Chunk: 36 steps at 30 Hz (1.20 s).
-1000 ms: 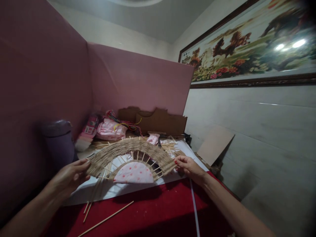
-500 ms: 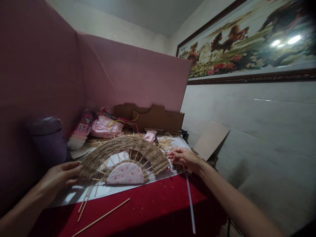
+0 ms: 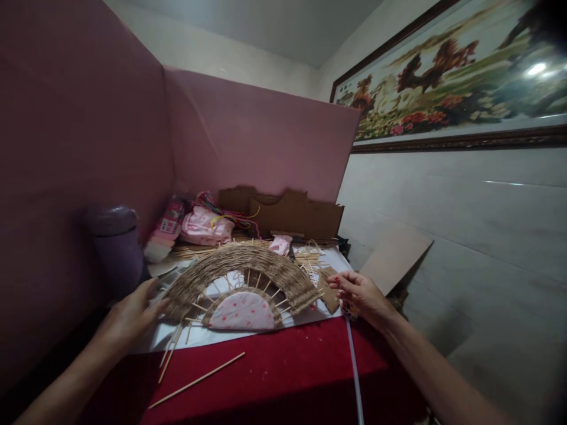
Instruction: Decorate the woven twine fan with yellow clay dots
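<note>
A woven half-round fan [image 3: 248, 260] of brown cord on thin wooden sticks rests on the white sheet. Its inner half-circle is a pink cloth pad [image 3: 243, 311] with red dots. At the fan's left end is my left hand [image 3: 135, 313], fingers apart and close against the woven edge; whether they touch it is blurred. My right hand [image 3: 363, 295] hovers just beyond the right end, apart from the fan. Its thumb and forefinger are pinched together, and anything between them is too small to make out.
Loose sticks [image 3: 197, 381] lie on the red cloth [image 3: 283, 360]. A clear strip [image 3: 354, 369] hangs toward the front right. Behind are cardboard [image 3: 292, 212], folded pink cloth [image 3: 207, 225], colored cords and scissors. A purple bin [image 3: 117, 254] stands left; a brown scrap [image 3: 328, 289] lies right.
The whole view has shifted, so things appear farther right. My right hand has come away from the fan's right end, uncovering the brown scrap. My left hand stays at the left end.
</note>
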Tool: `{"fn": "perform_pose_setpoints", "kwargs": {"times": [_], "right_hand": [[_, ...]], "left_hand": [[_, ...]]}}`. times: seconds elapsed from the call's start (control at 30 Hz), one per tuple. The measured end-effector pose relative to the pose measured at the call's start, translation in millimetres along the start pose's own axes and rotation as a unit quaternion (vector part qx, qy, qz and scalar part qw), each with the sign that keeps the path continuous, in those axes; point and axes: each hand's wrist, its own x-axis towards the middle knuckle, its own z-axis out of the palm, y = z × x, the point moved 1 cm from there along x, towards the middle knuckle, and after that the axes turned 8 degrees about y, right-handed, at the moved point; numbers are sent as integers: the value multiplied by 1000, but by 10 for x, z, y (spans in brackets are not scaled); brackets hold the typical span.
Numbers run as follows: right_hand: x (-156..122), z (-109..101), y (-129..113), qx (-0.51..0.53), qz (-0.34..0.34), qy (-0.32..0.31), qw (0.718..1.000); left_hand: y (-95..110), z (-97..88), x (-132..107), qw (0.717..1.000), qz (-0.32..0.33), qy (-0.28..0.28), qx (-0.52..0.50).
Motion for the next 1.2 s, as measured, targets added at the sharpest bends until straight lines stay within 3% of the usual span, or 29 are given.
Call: {"fn": "perform_pose_setpoints", "kwargs": {"times": [0.07,0.13,0.17,0.23,0.3,0.4,0.43,0.5,0.63,0.73,0.93,1.1,1.2], "right_hand": [[-12,-8,-9,-16,-42,16,999],[-79,41,-47,-45,-95,30,994],[-147,92,-76,-62,-125,32,990],[-353,249,-145,-97,-195,21,976],[-624,456,-206,-124,-274,-28,953],[-980,732,-217,-124,-327,-61,935],[-1050,794,-198,-112,-327,-47,937],[-1102,870,-134,-74,-296,-16,952],[-991,927,6,81,-142,-3,987],[-907,955,49,161,-69,-14,984],[-844,963,28,184,-74,-22,980],[-795,952,49,175,-86,-23,981],[-780,879,52,112,-111,4,988]], "left_hand": [[139,4,-132,984,123,38,120],[296,101,-327,972,202,53,110],[369,188,-443,975,208,44,71],[480,433,-695,987,152,-25,-48],[521,729,-942,979,51,-143,-139],[476,1121,-1216,910,-80,-325,-245],[449,1214,-1266,887,-110,-361,-266],[415,1340,-1307,867,-136,-379,-295],[484,1447,-1302,861,-159,-383,-295],[604,1483,-1304,845,-168,-412,-298],[700,1559,-1227,827,-133,-471,-277],[712,1609,-1150,818,-162,-494,-246],[714,1650,-1132,821,-174,-491,-232]]}}
